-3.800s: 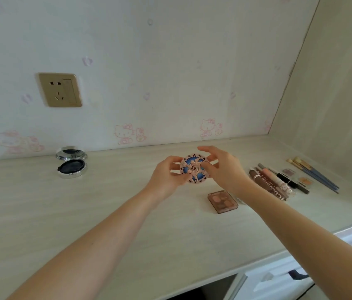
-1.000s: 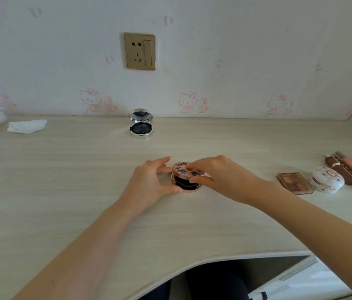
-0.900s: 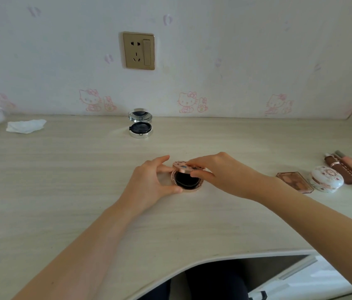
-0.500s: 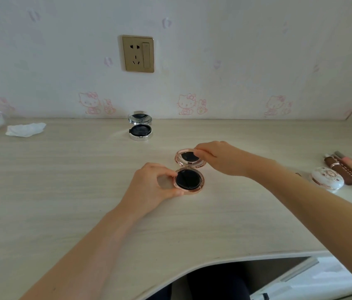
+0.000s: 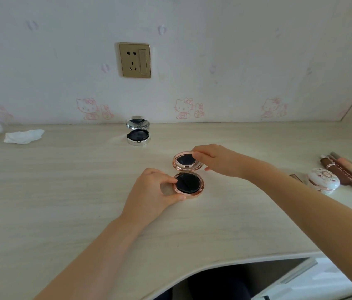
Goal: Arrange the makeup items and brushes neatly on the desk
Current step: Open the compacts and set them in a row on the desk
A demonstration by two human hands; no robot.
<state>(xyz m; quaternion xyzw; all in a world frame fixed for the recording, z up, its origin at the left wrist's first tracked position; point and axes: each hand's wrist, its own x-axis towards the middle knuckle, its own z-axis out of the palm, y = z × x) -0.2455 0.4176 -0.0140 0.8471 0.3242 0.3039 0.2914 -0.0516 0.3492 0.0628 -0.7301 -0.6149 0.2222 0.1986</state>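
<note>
two hands on round rose-gold compact (image 5: 188,183) lying open on pale wood table (image 5: 62,191), left grip (image 5: 152,197) pinching base, right grip (image 5: 216,159) pinching raised lid

Bare forearms, no sleeves visible.

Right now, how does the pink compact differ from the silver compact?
The pink compact has a rose-gold rim; the silver compact a chrome one. The pink sits mid-desk, held by the left hand and right hand; the silver stands untouched near the wall. Both are round, open, with dark insides.
</note>
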